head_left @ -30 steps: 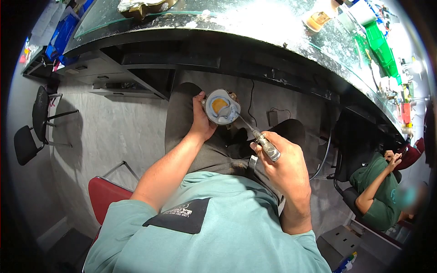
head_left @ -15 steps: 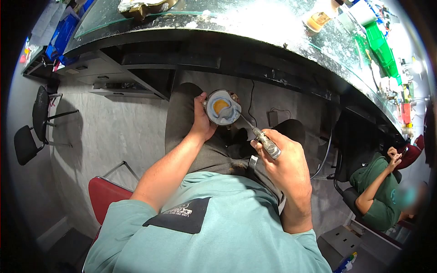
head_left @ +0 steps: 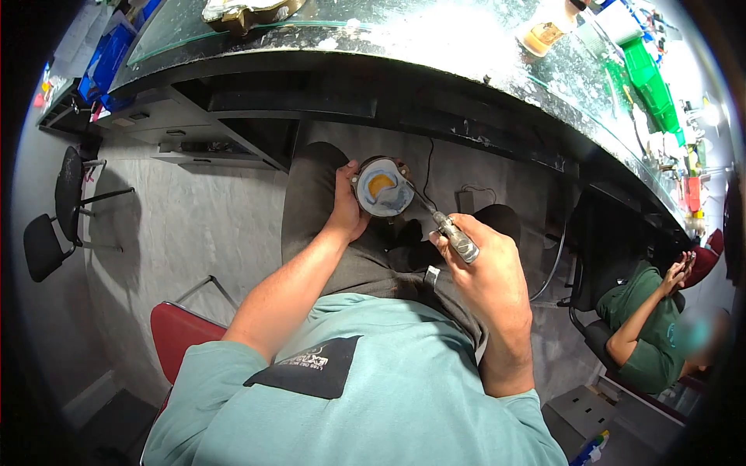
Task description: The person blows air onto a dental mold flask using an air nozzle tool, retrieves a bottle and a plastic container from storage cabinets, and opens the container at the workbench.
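Black and marked with white residue, the table stretches across the far side of our view, above a grey floor. On it we see a jar with amber content and, to the right of this jar, a green tray. Below the table edge, over our lap, we have the round flask, whose face shows white and bluish material around a yellow-orange patch. Our left hand grips it from its left side, the thumb at the rim; how the other fingers are placed below, we cannot tell. Our right hand is closed around the handle of a thin metal tool, which points to the right rim of the flask; whether its tip touches, we cannot tell. At the right side, another person in a dark green shirt is seated, and behind our left arm stands a red chair.
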A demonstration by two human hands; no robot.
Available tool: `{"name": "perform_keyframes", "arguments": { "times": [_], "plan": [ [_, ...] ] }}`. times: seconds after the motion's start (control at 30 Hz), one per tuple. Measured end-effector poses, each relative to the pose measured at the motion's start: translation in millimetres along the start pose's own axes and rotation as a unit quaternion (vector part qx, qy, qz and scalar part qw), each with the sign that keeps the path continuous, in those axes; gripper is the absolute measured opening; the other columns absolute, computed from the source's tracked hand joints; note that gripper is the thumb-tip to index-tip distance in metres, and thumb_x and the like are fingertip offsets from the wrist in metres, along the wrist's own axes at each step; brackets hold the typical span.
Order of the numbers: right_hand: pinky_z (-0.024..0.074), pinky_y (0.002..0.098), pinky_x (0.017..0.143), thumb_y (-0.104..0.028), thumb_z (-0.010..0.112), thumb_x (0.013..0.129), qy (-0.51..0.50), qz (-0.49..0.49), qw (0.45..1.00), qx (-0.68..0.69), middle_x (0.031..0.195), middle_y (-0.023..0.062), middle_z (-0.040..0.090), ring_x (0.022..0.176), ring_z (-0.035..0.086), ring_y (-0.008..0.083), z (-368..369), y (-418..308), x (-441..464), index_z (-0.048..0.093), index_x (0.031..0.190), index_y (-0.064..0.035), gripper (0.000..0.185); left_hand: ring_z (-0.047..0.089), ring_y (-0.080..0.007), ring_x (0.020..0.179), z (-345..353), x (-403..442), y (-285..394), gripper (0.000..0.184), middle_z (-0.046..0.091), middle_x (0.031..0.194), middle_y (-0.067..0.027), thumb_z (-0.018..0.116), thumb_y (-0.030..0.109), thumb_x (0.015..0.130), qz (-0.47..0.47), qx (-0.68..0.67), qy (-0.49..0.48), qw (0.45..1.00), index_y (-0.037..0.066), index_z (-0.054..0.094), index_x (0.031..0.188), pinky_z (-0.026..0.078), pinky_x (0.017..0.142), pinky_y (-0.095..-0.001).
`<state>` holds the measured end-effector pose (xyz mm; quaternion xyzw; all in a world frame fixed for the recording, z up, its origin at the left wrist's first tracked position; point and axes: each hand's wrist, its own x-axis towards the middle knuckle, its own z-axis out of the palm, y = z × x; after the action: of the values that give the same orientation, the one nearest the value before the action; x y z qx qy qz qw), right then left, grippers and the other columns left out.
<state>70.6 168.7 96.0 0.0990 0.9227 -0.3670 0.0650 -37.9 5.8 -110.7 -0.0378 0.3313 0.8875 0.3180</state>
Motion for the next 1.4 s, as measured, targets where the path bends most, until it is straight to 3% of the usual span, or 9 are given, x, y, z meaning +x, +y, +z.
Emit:
{"name": "perform_keyframes", "arguments": {
  "times": [0.37,0.57,0.97,1.07,1.17,1.27,1.4],
  "plan": [
    [0.0565,0.0444,0.071,-0.016,0.075,0.092,-0.029,-0.002,0.999,-0.023,0.091,0.0174,0.072,0.084,0.072,0.0373,5.0,-1.7,3.6,0.067,0.103,-0.0029,0.018,0.067,-0.0295,0.12,-3.3,1.4,-4.6,0.077,0.069,0.13,-0.0157,0.025,0.059,0.103,-0.009,0.004,0.008,1.0,0.001,0.061,0.138,0.054,0.103,-0.0443],
    [0.0562,0.0443,0.071,-0.017,0.075,0.093,0.021,-0.028,0.999,0.003,0.09,0.0174,0.071,0.084,0.072,0.0383,12.6,1.6,8.9,0.067,0.102,-0.0025,0.019,0.066,-0.0287,0.12,-0.1,0.0,-2.4,0.077,0.069,0.129,-0.0147,0.025,0.059,0.104,-0.018,-0.008,0.002,1.0,0.001,0.063,0.136,0.054,0.103,-0.043],
    [0.0575,0.044,0.07,-0.019,0.075,0.094,0.025,-0.099,0.995,0.001,0.092,0.0167,0.07,0.083,0.071,0.0378,24.6,-5.5,11.9,0.065,0.106,-0.0024,0.023,0.067,-0.0276,0.12,-6.0,4.0,-7.5,0.076,0.071,0.126,-0.0142,0.026,0.06,0.103,-0.013,-0.006,-0.002,1.0,0.002,0.065,0.133,0.051,0.106,-0.0415],
    [0.0578,0.0444,0.071,-0.018,0.075,0.093,0.009,-0.114,0.993,0.01,0.093,0.0162,0.071,0.084,0.071,0.0376,24.5,-5.5,9.8,0.065,0.107,-0.0024,0.023,0.066,-0.0272,0.122,-0.6,-1.4,-4.2,0.075,0.07,0.127,-0.0138,0.028,0.061,0.103,-0.033,-0.009,0.038,0.999,0.002,0.065,0.133,0.05,0.107,-0.042],
    [0.0564,0.04,0.071,-0.015,0.076,0.092,-0.038,-0.101,0.994,-0.003,0.092,0.0163,0.072,0.083,0.071,0.0372,22.2,-10.6,6.7,0.068,0.107,0.0003,0.023,0.064,-0.0267,0.123,-16.1,6.8,-12.5,0.074,0.068,0.129,-0.0133,0.03,0.062,0.104,-0.03,-0.03,0.014,0.999,0.002,0.063,0.133,0.049,0.107,-0.0428],
    [0.0589,0.0449,0.074,-0.015,0.074,0.091,-0.091,-0.093,0.99,-0.047,0.095,0.0158,0.071,0.086,0.072,0.0372,20.7,-7.6,5.2,0.065,0.108,-0.0016,0.024,0.063,-0.027,0.124,-24.3,8.2,-18.6,0.075,0.067,0.13,-0.0132,0.032,0.064,0.103,-0.034,-0.07,0.016,0.997,0.003,0.061,0.135,0.049,0.107,-0.0437],
    [0.0587,0.045,0.074,-0.016,0.073,0.092,-0.088,-0.089,0.991,-0.04,0.097,0.0164,0.072,0.087,0.072,0.0373,19.3,-6.3,0.4,0.065,0.108,-0.0014,0.023,0.063,-0.0273,0.124,-18.2,5.4,-13.5,0.075,0.067,0.131,-0.0134,0.032,0.065,0.103,-0.033,-0.054,0.016,0.998,0.003,0.06,0.135,0.049,0.107,-0.0446]
  ]
}}
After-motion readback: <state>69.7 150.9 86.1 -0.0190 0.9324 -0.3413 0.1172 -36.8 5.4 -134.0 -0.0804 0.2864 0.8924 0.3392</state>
